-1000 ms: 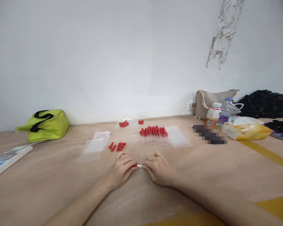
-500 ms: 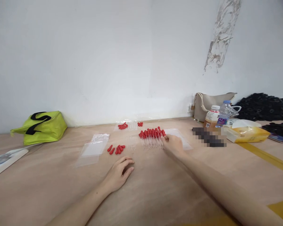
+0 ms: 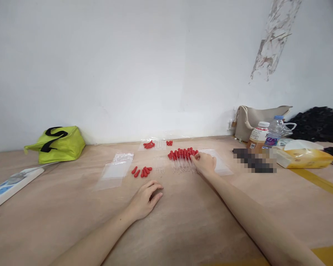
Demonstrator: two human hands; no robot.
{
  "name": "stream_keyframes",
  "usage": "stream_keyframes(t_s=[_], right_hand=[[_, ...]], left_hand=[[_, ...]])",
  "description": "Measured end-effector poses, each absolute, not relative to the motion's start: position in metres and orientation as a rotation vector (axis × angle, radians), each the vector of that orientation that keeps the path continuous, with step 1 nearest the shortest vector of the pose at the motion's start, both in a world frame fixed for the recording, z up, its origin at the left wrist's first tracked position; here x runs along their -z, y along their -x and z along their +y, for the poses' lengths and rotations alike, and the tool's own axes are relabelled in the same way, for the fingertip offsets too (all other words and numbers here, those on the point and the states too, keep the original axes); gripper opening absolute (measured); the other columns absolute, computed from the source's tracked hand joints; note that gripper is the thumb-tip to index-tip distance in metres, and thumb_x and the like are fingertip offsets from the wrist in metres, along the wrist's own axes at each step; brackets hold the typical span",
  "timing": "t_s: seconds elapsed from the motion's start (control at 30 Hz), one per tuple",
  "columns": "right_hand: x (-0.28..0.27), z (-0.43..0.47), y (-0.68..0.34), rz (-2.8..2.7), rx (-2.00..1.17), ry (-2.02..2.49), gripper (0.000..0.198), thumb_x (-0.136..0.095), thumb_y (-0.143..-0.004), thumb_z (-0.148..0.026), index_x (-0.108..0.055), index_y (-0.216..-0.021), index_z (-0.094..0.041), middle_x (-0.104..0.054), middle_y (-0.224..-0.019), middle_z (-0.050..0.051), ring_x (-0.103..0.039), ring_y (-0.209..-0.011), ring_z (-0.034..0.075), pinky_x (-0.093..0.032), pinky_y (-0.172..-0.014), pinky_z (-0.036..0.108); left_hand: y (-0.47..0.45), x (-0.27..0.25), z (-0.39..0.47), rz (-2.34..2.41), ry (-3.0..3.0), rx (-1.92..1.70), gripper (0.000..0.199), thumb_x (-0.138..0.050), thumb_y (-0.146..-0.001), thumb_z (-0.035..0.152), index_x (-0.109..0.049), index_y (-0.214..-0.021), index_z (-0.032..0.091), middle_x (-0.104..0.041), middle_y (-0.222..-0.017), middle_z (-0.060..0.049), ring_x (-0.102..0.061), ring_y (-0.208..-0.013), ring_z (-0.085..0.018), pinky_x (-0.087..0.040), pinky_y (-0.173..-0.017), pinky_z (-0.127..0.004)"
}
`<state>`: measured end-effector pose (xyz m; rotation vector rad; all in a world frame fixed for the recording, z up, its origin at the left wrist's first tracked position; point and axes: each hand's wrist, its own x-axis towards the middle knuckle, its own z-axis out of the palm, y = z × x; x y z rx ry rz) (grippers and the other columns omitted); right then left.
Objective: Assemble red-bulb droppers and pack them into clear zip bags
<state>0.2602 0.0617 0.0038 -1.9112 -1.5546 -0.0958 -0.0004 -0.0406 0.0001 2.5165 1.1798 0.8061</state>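
Red-bulbed droppers [image 3: 182,154] lie side by side in a row, their thin clear tubes pointing towards me. At the row's right end, my right hand [image 3: 204,163] is closed, thumb and fingers pinching a dropper that they partly cover. My left hand [image 3: 147,199] rests on the brown table covering with its fingers apart and nothing in it. Beyond it lie loose red rubber bulbs [image 3: 142,172] and a few bare clear tubes [image 3: 159,165]. Farther back, more red bulbs [image 3: 149,144] and tubes lie on clear plastic.
Clear zip bags [image 3: 113,171] lie at left, and another bag [image 3: 222,168] lies beside my right hand. A lime-green bag [image 3: 61,146] and a power strip [image 3: 19,184] are at far left. Bottles [image 3: 258,136], a tissue pack [image 3: 305,157] and a beige bag [image 3: 245,123] stand at right.
The view has shifted slightly, so everything sits a little farther right. My right hand stays at the right end of the dropper row; my left hand still rests on the table.
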Motion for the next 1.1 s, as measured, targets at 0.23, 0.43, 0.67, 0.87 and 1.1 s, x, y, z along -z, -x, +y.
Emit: stream_keyframes(t_s=[0.23,0.43,0.67,0.87,1.1], right_hand=[[-0.008,0.041,-0.201,-1.958,0.139,1.630,0.020,-0.046,-0.075,-0.027,-0.065,-0.073,-0.023,-0.066,-0.077,0.003,-0.053,-0.080,0.018,-0.025,-0.075,0.032],[-0.011,0.059,-0.150,-1.926,-0.004,1.848,0.025,-0.045,-0.077,-0.025,-0.063,-0.092,-0.017,-0.065,-0.090,0.010,-0.053,-0.093,0.022,-0.028,-0.076,0.032],[-0.019,0.082,-0.131,-1.901,-0.158,1.987,0.024,-0.052,-0.071,-0.021,-0.062,-0.091,-0.013,-0.064,-0.091,0.015,-0.057,-0.089,0.023,-0.032,-0.076,0.034],[-0.030,0.086,-0.125,-1.894,-0.242,2.018,0.023,-0.052,-0.073,-0.025,-0.062,-0.092,-0.015,-0.063,-0.094,0.015,-0.057,-0.093,0.024,-0.034,-0.078,0.035],[-0.032,0.087,-0.119,-1.900,-0.342,2.016,0.025,-0.055,-0.071,-0.026,-0.062,-0.093,-0.016,-0.063,-0.094,0.014,-0.058,-0.092,0.024,-0.036,-0.078,0.035]], left_hand=[[-0.001,0.001,-0.041,1.163,-2.555,-0.809,0.019,-0.045,-0.083,0.021,-0.057,-0.098,0.021,-0.056,-0.096,-0.004,-0.054,-0.088,-0.017,-0.043,-0.079,-0.029],[0.015,0.001,-0.022,1.319,-2.665,-1.164,0.014,-0.045,-0.082,0.019,-0.059,-0.085,0.019,-0.054,-0.089,-0.005,-0.054,-0.083,-0.017,-0.044,-0.077,-0.030],[0.062,-0.001,0.013,2.032,-2.341,-1.168,0.014,-0.052,-0.075,0.030,-0.058,-0.073,0.017,-0.054,-0.076,-0.005,-0.055,-0.076,-0.021,-0.044,-0.071,-0.033],[0.061,0.004,0.015,2.066,-2.202,-1.026,0.021,-0.051,-0.074,0.036,-0.058,-0.074,0.017,-0.052,-0.073,-0.002,-0.056,-0.062,-0.017,-0.044,-0.064,-0.030],[0.057,0.006,0.017,2.005,-2.203,-1.054,0.023,-0.050,-0.075,0.036,-0.060,-0.071,0.016,-0.053,-0.072,-0.004,-0.058,-0.067,-0.019,-0.045,-0.065,-0.030]])
